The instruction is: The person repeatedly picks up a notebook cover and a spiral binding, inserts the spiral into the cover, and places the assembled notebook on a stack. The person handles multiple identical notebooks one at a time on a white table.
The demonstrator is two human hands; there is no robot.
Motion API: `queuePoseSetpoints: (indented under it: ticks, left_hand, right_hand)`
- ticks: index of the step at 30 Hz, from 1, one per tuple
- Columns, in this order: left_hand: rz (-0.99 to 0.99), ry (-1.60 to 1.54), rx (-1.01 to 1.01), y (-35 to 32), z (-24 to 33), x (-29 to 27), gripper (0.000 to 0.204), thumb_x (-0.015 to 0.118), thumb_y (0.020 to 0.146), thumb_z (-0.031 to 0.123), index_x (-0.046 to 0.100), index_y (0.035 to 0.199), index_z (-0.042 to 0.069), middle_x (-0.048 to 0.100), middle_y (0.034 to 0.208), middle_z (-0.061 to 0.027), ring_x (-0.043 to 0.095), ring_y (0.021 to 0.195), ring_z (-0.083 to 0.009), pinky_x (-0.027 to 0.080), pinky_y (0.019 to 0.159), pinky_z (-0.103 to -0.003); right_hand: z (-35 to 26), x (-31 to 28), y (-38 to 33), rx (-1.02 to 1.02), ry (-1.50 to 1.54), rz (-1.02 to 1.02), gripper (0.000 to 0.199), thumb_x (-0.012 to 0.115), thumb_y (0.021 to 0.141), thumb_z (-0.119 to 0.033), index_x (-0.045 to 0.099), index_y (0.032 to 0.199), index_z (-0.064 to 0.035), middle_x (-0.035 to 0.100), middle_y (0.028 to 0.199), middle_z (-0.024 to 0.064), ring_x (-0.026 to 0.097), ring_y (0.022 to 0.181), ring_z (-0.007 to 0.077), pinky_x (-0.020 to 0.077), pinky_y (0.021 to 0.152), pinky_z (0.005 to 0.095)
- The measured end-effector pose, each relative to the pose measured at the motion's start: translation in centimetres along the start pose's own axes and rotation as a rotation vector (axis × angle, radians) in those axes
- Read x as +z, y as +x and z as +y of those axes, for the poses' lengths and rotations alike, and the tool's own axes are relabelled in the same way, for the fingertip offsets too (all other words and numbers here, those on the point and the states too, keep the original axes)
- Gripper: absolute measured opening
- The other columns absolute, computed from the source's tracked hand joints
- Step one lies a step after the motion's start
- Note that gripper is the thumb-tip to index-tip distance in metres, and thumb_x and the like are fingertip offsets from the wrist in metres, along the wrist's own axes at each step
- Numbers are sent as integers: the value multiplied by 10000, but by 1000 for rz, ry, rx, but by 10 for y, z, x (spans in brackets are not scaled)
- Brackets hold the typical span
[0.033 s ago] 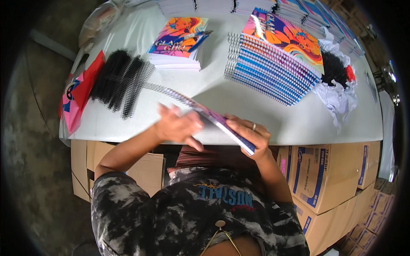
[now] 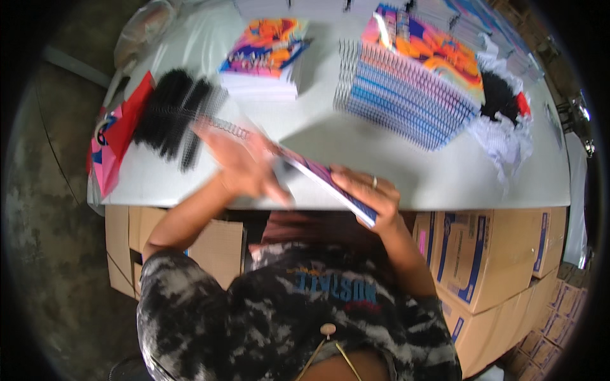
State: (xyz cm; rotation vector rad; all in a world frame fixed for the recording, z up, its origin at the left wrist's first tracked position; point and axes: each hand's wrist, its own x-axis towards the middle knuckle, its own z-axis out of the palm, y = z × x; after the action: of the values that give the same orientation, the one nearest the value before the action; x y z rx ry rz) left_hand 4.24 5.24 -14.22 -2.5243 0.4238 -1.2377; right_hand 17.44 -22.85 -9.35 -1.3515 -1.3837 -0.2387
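My right hand [image 2: 373, 193], with a ring on one finger, grips a spiral notebook [image 2: 319, 175] by its lower right end. The notebook is tilted edge-on above the table's front edge. From its upper left end a loose wire coil [image 2: 229, 129] sticks out toward the pile of black coils [image 2: 171, 117]. My left hand [image 2: 240, 166] is smeared by motion beside that coil, its fingers stretched out and thumb apart. Whether its fingertips touch the coil cannot be made out.
A stack of unbound books [image 2: 264, 54] with a blue pen-like thing on top stands behind. Bound notebooks [image 2: 406, 95] are stacked at right, next to crumpled white cloth [image 2: 499, 146]. A red and pink packet [image 2: 121, 140] lies at left. Cardboard boxes [image 2: 495, 254] stand under the table [image 2: 305, 136].
My left hand has moved up and left, from beside the notebook to along the protruding coil. My right hand and the notebook are nearly where they were.
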Motion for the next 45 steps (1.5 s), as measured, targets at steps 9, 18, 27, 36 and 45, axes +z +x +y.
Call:
queuePoseSetpoints:
  ticks: [9, 18, 27, 36, 45]
  left_hand:
    - [206, -341, 151, 69, 61, -17, 874, 417, 788, 673, 308, 1355, 17, 371, 1328, -212, 246, 1284, -334, 179, 1015, -542]
    - [-8, -472, 71, 81, 72, -7, 1038, 347, 753, 734, 186, 1354, -96, 40, 1429, -311, 26, 1332, -443, 14, 1042, -581]
    - [165, -203, 168, 57, 67, 12, 749, 402, 807, 652, 396, 1287, 77, 380, 1257, -190, 381, 1077, -442, 327, 872, -598]
    - [392, -330, -5, 115, 76, -4, 852, 426, 793, 671, 374, 1292, -17, 293, 1342, -300, 238, 1265, -449, 139, 1044, -556]
    - [326, -407, 39, 62, 119, 28, 772, 380, 816, 661, 281, 1383, 146, 343, 1341, -188, 219, 1289, -429, 160, 984, -648]
  right_hand:
    - [-7, -4, -2, 35, 19, 1, 233, 578, 785, -17, 639, 1003, 40, 651, 938, 212, 654, 876, 301, 527, 760, 354]
    - [-9, 1, -4, 55, -26, 27, 303, 592, 725, 58, 635, 1022, 25, 650, 960, 198, 654, 879, 298, 526, 760, 352]
    - [0, 6, -6, 73, -74, 68, 351, 640, 705, 11, 616, 1054, -9, 644, 1004, 145, 640, 902, 298, 521, 756, 363]
    - [2, 17, -5, 104, -53, 65, 376, 620, 684, 41, 608, 1056, -10, 637, 1041, 119, 624, 953, 280, 509, 794, 362]
    - [1, 23, 2, 168, 72, 108, 449, 663, 709, -41, 571, 1148, -26, 636, 1035, 145, 647, 875, 276, 516, 744, 339]
